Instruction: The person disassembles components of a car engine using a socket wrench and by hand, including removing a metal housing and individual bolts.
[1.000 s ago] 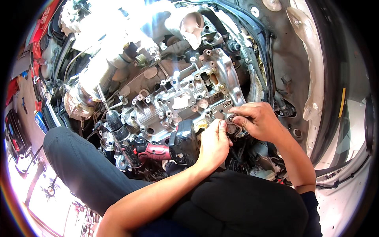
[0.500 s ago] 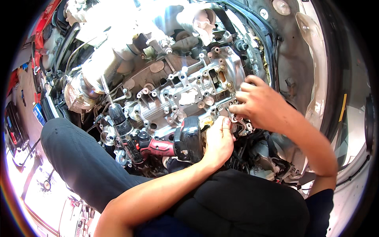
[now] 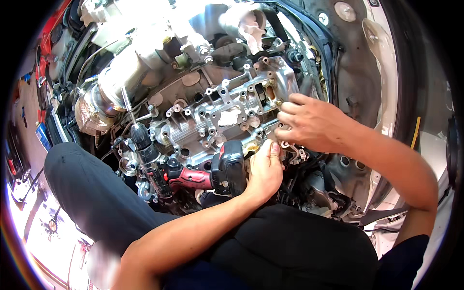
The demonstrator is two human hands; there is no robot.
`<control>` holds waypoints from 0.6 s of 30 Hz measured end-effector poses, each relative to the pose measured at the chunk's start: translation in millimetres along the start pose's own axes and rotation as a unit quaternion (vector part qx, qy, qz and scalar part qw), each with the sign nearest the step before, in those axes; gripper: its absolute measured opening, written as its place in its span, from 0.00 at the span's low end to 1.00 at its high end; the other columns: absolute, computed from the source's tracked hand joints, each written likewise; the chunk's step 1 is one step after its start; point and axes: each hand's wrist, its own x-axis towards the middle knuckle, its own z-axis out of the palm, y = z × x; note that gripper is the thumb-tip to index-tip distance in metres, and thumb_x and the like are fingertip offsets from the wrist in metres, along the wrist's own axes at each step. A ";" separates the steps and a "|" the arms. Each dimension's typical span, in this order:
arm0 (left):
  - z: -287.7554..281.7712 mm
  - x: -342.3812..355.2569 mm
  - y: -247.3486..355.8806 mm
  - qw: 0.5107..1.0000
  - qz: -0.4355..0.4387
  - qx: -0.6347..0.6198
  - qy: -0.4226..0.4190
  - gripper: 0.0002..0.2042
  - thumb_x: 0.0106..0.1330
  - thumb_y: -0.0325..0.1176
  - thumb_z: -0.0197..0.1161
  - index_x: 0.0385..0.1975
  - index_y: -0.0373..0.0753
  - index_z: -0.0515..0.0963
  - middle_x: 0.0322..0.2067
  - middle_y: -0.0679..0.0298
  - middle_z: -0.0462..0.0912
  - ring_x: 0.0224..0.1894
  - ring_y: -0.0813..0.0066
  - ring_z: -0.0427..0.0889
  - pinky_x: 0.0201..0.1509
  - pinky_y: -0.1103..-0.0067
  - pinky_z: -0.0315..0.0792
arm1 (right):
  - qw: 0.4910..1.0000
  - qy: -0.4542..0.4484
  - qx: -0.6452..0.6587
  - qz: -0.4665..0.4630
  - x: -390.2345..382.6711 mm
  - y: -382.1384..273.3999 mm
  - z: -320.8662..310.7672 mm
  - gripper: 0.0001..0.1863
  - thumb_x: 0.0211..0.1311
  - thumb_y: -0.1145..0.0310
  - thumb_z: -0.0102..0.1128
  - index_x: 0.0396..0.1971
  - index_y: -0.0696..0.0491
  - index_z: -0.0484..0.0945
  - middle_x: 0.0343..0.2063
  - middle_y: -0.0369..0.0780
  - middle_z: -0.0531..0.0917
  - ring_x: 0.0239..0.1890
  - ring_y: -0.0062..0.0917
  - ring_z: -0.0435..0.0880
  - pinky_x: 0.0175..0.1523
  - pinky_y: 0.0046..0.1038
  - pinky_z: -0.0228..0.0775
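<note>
An aluminium cylinder head [image 3: 186,129], with rows of round bores and bolt posts, lies across the middle. At its near right end is my left hand [image 3: 265,171], thumb up and fingers curled; whatever they grip is hidden. Just beyond it, my right hand [image 3: 314,122] bends its fingers down onto the same end of the metal, the fingertips close to my left thumb. What the right fingertips pinch is too small or covered to make out. A red and black cordless drill [image 3: 193,179] rests along the near edge, its long bit pointing away, with neither hand on it.
Past the head sits a silvery heat-shielded pipe [image 3: 113,92]. White material plugs a duct opening [image 3: 251,31] at the back. Hoses and a dirty metal body panel [image 3: 360,72] border the right. My bent left leg [image 3: 92,188] takes up the near left.
My right hand has shifted a little to the left, and its elbow has swung outward to the right. My left hand stays at the same spot on the metal. The drill has not moved.
</note>
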 end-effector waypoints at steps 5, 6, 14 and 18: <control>-1.6 0.2 5.8 1.000 -0.022 0.008 -0.018 0.14 0.78 0.37 0.44 0.32 0.36 0.69 0.22 0.67 0.71 0.22 0.80 0.73 0.26 0.79 0.69 | 0.996 0.065 0.049 0.022 -4.4 -0.3 5.0 0.05 0.56 0.67 0.58 0.27 0.52 0.78 0.29 0.37 0.78 0.40 0.27 0.79 0.52 0.32 0.68; -1.3 0.2 6.7 1.000 -0.021 0.004 -0.016 0.14 0.78 0.37 0.44 0.32 0.36 0.69 0.22 0.67 0.71 0.22 0.80 0.73 0.26 0.79 0.69 | 0.997 0.063 0.048 0.018 -13.2 -5.1 7.5 0.05 0.56 0.67 0.58 0.27 0.52 0.78 0.29 0.37 0.78 0.40 0.27 0.79 0.52 0.32 0.68; -1.4 0.9 5.0 1.000 -0.023 0.011 -0.017 0.14 0.78 0.37 0.44 0.32 0.35 0.69 0.22 0.66 0.73 0.22 0.80 0.74 0.26 0.79 0.70 | 0.760 -0.019 0.568 0.317 -24.5 -19.2 37.7 0.10 0.65 0.73 0.57 0.40 0.63 0.81 0.26 0.46 0.84 0.28 0.27 0.81 0.38 0.29 0.73; 0.3 0.4 4.3 1.000 -0.015 -0.009 -0.021 0.13 0.78 0.37 0.44 0.33 0.36 0.69 0.23 0.67 0.71 0.22 0.81 0.73 0.26 0.81 0.69 | 0.665 -0.014 0.666 0.339 -26.6 -17.5 43.6 0.08 0.62 0.76 0.63 0.36 0.65 0.79 0.24 0.37 0.82 0.26 0.16 0.78 0.32 0.23 0.71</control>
